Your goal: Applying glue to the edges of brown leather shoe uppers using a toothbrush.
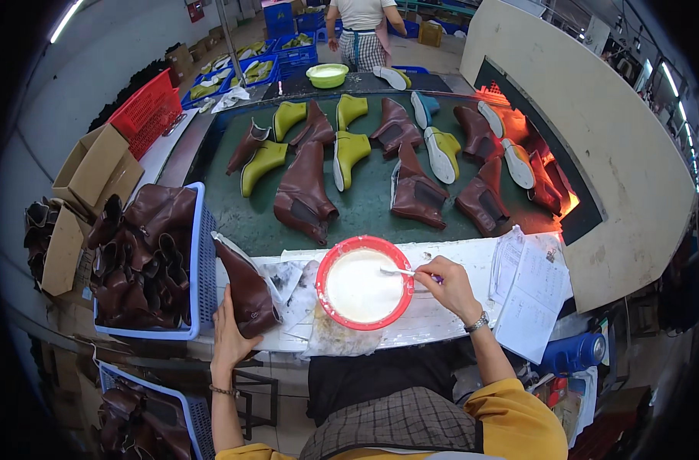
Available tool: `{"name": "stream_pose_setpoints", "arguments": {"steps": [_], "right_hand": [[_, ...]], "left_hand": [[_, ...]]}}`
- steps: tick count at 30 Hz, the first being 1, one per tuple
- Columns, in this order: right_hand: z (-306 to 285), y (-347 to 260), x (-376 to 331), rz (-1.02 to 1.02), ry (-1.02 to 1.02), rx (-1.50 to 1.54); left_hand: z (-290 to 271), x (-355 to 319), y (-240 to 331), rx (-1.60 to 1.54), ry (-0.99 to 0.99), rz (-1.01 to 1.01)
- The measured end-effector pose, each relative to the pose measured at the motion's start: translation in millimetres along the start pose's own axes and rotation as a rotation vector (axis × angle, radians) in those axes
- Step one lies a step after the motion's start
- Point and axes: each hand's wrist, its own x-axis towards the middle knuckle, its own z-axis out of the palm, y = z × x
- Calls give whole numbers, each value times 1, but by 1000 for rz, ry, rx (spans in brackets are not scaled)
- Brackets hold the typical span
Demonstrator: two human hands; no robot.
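My left hand (231, 336) is closed on a brown leather boot upper (247, 288) at the left of the white work board, its pale inner edge turned toward the basin. In the middle stands a red plastic basin (323, 307) holding a thick white liquid (357, 287). My right hand (450, 287) pinches a small brush (400, 271) at the basin's right side. Its whitened end reaches over the liquid; whether the tip dips in is hard to tell. A stained cloth (340, 335) lies partly under the basin.
Brown boot uppers (299, 188) and yellow-green lasts (352, 157) lie on a green conveyor (242, 222) ahead, running into a glowing heater opening (568, 203) at right. Left stands a blue basket (204, 268) of uppers; right, an open notebook (535, 295) and blue flask (572, 353). Someone (361, 31) stands beyond.
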Motion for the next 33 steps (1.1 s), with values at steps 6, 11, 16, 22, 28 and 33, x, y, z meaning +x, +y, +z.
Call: {"name": "stream_pose_setpoints", "arguments": {"steps": [6,11,16,22,28,33], "right_hand": [[0,0,-6,-6,47,57],[4,-4,-7,1,102,33],[-3,10,-12,33,26,-69],[4,-37,10,-63,137,228],[8,-83,35,-246,103,286],[12,-83,65,-401,203,235]], "left_hand": [[11,0,-22,14,9,-48],[11,-6,-2,-72,173,-7],[1,9,40,-462,218,100],[-14,2,74,-534,68,188],[-12,-4,88,-533,-56,300],[-17,-7,90,-631,-238,340]]}}
